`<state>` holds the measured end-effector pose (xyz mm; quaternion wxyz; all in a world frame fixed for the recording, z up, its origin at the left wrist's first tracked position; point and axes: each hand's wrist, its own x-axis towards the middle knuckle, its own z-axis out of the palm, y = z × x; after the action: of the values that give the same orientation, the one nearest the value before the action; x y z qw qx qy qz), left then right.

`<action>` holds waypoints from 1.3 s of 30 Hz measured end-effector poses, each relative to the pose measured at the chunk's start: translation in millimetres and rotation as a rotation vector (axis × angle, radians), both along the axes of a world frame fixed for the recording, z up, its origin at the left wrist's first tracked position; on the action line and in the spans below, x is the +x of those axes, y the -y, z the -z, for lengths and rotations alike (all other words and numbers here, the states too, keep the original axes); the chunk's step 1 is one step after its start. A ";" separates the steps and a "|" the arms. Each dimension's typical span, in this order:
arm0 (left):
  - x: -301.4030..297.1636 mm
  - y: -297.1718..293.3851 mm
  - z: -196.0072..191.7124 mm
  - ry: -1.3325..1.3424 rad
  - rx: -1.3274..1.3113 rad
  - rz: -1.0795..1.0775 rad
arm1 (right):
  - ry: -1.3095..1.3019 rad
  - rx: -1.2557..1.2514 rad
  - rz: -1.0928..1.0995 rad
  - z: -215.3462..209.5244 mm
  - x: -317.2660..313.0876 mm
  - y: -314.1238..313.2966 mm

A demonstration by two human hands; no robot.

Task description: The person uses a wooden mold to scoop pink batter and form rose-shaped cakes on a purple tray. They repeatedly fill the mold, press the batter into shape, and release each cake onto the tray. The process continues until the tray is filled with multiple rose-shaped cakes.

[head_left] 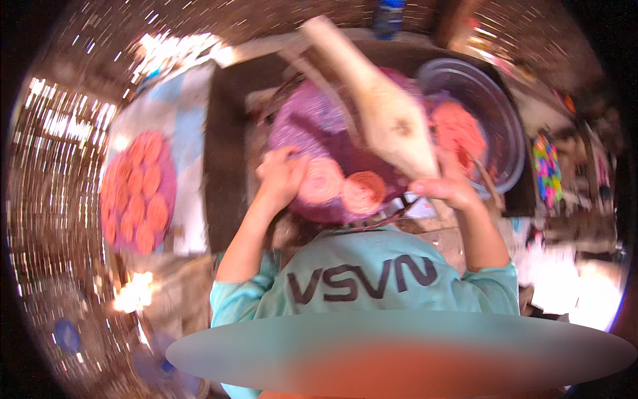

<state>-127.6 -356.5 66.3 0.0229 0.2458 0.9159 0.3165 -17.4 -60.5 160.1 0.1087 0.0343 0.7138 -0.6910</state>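
Note:
In front of me is a round purple tray (302, 130). Two swirled rounds of thin pink strands lie on its near part: a paler one (320, 181) and a more orange one (363, 193). My left hand (284, 176) is at the tray's left edge, fingers bent over it, right beside the paler round. A long pale wooden tool (395, 110), wide at the near end and narrow at the far end, lies slantwise over the tray. My right hand (448, 189) is closed on its wide end. Blur hides the finer detail of the fingers.
At right, a dark see-through tub (508, 133) holds a pink-orange doughy mass (457, 130), with a stick-like handle (487, 179) at its near side. Several pink rounds lie on a purple mat (169, 183) at left. A blue bottle (389, 18) stands at the back.

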 end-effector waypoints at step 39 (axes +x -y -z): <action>-63.5 -101.0 -147.8 1.009 1.463 1.081 | 0.218 -0.667 -0.333 4.6 80.3 12.6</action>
<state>-191.1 -255.5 214.1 0.3875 0.4163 0.1518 0.8084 62.9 -73.1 155.5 0.2998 -0.0461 0.4299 -0.8504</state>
